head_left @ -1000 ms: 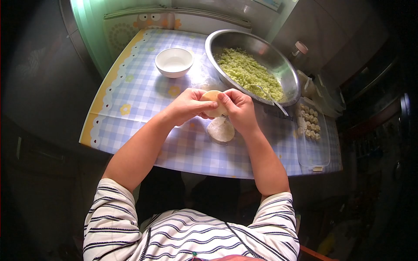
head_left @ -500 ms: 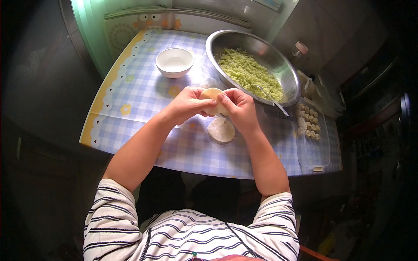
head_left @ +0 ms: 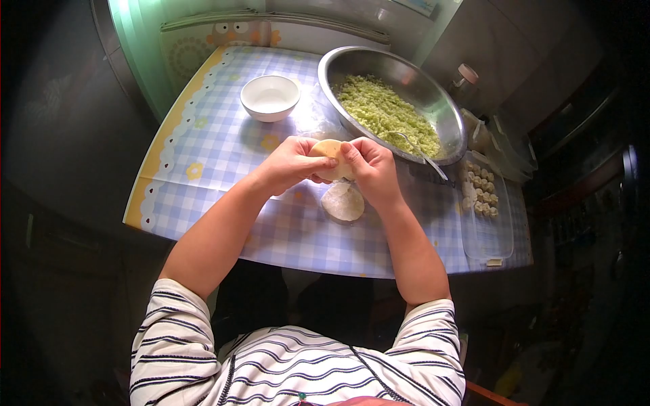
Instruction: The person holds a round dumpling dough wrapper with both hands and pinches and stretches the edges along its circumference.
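Between my two hands, above the table, is a round pale dumpling wrapper (head_left: 328,150). My left hand (head_left: 296,164) grips its left side, thumb across the front. On the right edge my right hand (head_left: 370,168) pinches it with thumb and fingers. Whether filling lies inside the wrapper cannot be made out. Just below my hands, a stack of round white wrappers (head_left: 342,202) rests on the tablecloth. Behind them stands a large metal bowl (head_left: 443,101) of chopped green filling (head_left: 382,111), with a spoon (head_left: 425,157) leaning over its near rim.
A white bowl (head_left: 270,98) stands at the back left. To the right, a clear plastic box (head_left: 486,237) holds several finished dumplings (head_left: 481,189). A jar with a pink lid (head_left: 467,74) is behind the metal bowl. Blue checked cloth (head_left: 223,196) covers the table.
My right thumb has moved slightly up along the wrapper's edge. Both hands still hold the wrapper in nearly the same place.
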Demonstrator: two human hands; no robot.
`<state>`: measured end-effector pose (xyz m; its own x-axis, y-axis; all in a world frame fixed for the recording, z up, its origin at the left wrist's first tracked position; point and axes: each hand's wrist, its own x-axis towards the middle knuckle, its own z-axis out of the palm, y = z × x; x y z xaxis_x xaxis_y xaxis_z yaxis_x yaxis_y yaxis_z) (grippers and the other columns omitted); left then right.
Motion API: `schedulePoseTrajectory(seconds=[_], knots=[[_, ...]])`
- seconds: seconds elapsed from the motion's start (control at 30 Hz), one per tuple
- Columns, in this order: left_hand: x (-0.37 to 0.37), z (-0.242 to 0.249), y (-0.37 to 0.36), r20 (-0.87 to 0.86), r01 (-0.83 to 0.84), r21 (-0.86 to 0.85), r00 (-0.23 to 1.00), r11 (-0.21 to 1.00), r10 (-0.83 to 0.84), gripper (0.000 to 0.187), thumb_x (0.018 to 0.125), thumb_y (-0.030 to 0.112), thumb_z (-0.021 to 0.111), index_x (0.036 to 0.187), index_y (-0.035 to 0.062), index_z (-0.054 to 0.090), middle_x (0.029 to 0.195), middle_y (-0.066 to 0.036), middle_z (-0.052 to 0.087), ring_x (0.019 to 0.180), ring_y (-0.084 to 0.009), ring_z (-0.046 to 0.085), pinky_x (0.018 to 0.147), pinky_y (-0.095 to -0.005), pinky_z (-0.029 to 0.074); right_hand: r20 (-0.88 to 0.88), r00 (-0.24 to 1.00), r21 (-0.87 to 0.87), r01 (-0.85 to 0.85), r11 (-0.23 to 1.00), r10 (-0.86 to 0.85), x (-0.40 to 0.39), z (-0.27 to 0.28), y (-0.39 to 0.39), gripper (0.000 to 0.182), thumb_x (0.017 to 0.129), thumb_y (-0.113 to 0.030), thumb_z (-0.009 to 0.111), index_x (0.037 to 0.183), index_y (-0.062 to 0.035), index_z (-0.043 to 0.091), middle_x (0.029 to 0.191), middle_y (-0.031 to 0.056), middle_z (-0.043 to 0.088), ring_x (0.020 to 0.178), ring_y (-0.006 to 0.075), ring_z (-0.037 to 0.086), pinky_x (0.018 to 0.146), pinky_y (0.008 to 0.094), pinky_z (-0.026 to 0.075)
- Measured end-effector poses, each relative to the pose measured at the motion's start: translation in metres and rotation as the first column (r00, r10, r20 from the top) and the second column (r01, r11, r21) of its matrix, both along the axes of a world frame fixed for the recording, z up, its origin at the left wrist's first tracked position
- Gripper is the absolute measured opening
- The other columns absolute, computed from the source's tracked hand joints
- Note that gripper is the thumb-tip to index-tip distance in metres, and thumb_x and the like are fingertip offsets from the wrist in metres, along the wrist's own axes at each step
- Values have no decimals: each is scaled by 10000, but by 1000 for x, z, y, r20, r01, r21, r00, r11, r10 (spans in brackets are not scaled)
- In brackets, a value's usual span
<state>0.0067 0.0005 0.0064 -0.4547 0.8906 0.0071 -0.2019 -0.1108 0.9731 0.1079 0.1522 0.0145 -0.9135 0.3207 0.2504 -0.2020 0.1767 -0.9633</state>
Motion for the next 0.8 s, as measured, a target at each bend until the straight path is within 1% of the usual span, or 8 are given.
schedulePoseTrajectory(seconds=[0.1,0.33,0.4,0.43,0.53,0.7,0.73,0.8], knots=[[-2,-1,0,-14,22,1,1000,1000,-22,285,797,216,689,963,-6,622,846,-69,634,740,-123,608,660,-247,496,-6,1000,-36,6,999,-7,0,1,-1,207,853,-192,626,823,12,609,691,9,603,613,46,515,547,198,415],[1,0,1,-30,17,-24,999,1000,-18,264,802,183,679,971,-12,622,847,-62,631,754,-108,596,671,-250,492,22,1000,108,19,994,-21,0,1,0,175,842,-167,631,811,5,615,680,5,601,608,45,512,543,202,415],[2,1,1,-24,2,-13,1000,1000,-2,294,779,194,696,983,-5,625,850,-57,633,715,-95,590,631,-234,477,24,999,140,38,989,-42,0,1,0,169,841,-161,629,806,4,616,672,3,597,602,43,507,540,203,413],[2,1,1,-22,-6,-7,1000,1000,6,309,767,199,704,989,-1,627,852,-54,634,695,-88,587,611,-226,470,26,999,138,39,990,-43,0,1,0,171,841,-162,628,804,4,615,670,2,596,600,42,505,538,203,411],[1,2,0,-28,3,0,1000,1000,-3,262,806,182,670,970,-15,621,842,-63,630,743,-109,599,656,-248,491,28,999,117,36,992,-40,1,1,0,179,844,-168,625,803,6,614,665,1,593,597,41,501,535,202,408],[-3,-2,0,-18,17,21,1000,1000,-17,216,792,155,666,943,6,628,820,-46,625,705,-100,593,625,-238,484,1,1000,74,-2,997,2,1,2,-2,197,852,-186,616,826,9,613,678,4,597,608,45,508,549,202,411],[-2,-1,1,7,27,24,1000,999,-27,209,787,149,669,937,9,628,819,-44,625,706,-100,592,625,-239,485,-12,1000,121,-6,993,8,2,6,-4,202,854,-191,613,845,10,614,689,6,602,619,52,517,563,208,418],[-1,-2,1,32,39,24,999,999,-39,205,776,138,678,933,15,629,819,-39,624,708,-100,591,628,-242,487,1,1000,129,8,992,-8,1,2,-3,188,846,-183,619,833,5,622,683,12,607,624,55,523,571,216,426]])
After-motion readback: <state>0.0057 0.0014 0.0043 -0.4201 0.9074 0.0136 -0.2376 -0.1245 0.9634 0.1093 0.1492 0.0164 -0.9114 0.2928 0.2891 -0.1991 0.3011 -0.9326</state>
